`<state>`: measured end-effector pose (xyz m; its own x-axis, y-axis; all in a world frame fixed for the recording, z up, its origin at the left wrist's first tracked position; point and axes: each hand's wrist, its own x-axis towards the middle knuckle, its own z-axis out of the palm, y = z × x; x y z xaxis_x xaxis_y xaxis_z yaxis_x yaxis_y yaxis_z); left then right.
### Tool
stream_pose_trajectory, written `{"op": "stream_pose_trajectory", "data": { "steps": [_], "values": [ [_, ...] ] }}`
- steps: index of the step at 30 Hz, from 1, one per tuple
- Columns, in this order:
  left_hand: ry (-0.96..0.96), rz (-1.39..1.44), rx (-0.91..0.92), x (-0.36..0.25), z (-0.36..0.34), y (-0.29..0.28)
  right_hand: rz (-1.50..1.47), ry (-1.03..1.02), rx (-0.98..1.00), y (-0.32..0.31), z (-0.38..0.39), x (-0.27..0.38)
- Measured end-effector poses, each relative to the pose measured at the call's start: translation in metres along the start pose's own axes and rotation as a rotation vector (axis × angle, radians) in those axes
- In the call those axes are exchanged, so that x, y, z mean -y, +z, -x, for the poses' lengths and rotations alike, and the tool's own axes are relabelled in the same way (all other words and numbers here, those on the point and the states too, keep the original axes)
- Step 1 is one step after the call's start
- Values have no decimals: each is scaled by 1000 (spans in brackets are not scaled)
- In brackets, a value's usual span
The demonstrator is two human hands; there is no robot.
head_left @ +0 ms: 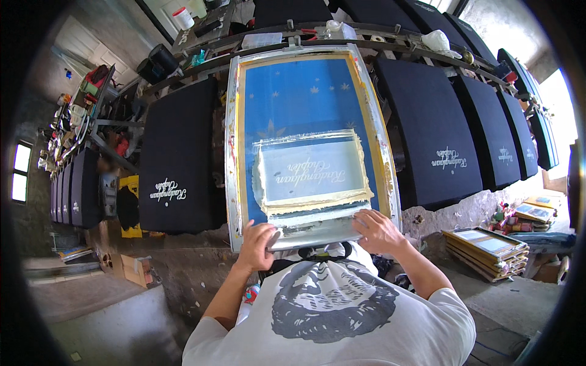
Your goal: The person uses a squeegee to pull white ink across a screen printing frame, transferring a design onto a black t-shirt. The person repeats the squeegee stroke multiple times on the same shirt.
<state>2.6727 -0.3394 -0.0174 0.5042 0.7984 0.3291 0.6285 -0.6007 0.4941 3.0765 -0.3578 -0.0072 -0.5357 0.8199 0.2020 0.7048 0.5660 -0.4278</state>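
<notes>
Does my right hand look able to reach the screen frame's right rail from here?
Probably yes: the right hand, on the squeegee, is close to the right rail, and nothing visible blocks the way.

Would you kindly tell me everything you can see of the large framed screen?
The framed screen is a long rectangle with pale, metallic-looking, paint-stained rails and yellowish inner edges. Its blue mesh bears pale leaf shapes; nearer the person, a rough cream border surrounds a paler panel with upside-down lettering. Grey-white smears mark the near end, where the left hand and right hand rest on it; how firmly they grip is unclear. It stretches away from the person, between black cloth-covered boards; its support is hidden.
</notes>
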Motion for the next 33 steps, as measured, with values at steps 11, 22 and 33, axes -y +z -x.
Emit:
{"op": "stream_pose_trajectory", "data": {
  "steps": [11, 22, 33],
  "values": [
    [14, -143, -266, 80, -68, 56, 191, 270, -248, 36, -74, -56],
    [-98, -131, -311, 154, -213, 53, 196, 429, -37, -22, -202, -131],
    [-70, -97, -235, 59, -55, 44, 64, 320, 30, -1, -68, -37]
  ]
}}
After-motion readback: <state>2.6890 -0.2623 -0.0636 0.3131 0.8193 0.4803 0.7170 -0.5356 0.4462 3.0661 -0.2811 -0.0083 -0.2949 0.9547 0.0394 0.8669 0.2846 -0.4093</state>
